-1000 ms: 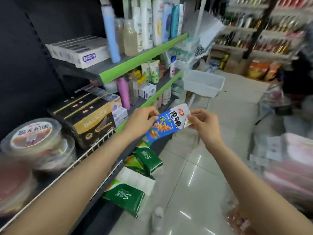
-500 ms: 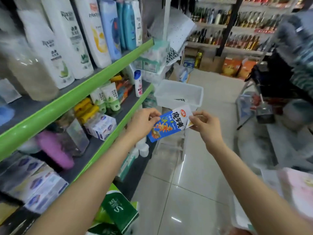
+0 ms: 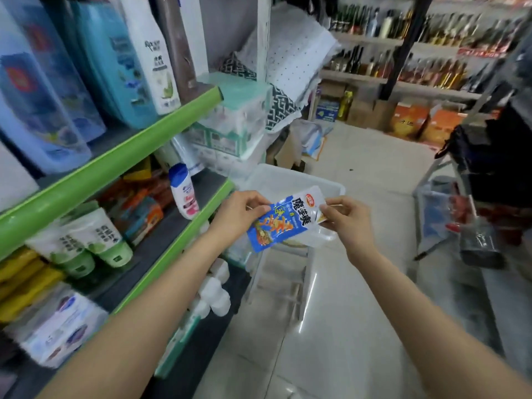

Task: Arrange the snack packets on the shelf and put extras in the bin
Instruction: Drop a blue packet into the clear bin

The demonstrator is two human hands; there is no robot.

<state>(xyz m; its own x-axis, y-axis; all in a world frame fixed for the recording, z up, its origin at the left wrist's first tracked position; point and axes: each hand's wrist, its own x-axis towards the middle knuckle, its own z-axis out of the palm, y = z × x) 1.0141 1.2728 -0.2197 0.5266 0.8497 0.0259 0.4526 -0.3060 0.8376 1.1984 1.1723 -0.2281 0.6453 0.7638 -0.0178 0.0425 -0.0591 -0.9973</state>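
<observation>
Both hands hold one snack packet (image 3: 283,218) in the air, over the near rim of a white plastic bin (image 3: 290,180). On the left side, the left hand (image 3: 239,214) pinches the packet's left edge, with the thumb on the front and the other fingers curled behind it. The packet is blue and white, with an orange picture and large characters printed on it, and it is tilted so that its white top end points up and to the right. The right hand (image 3: 345,218) pinches this white top corner between the thumb and the bent fingers. The packet is stretched between the two hands and touches nothing else.

At the far left stands the shelf (image 3: 115,151) with green front edges. On its upper board stand large blue shampoo bottles (image 3: 43,90), and to their right a white bottle (image 3: 155,67). On the lower board there are yellow packs (image 3: 20,272), two green and white tubes (image 3: 89,243), orange packs (image 3: 138,208) and a small white bottle with a blue cap (image 3: 182,191), which stands near the shelf edge.

The bin rests on a light stand (image 3: 282,280) just beside the end of the shelf. Behind it is a stack of tissue packs (image 3: 230,131). To the right the glossy tiled floor (image 3: 359,298) goes on to far shelves with many bottles (image 3: 403,24) and orange bags (image 3: 408,122) below them. At the right edge there is a dark blurred shape that I cannot identify.
</observation>
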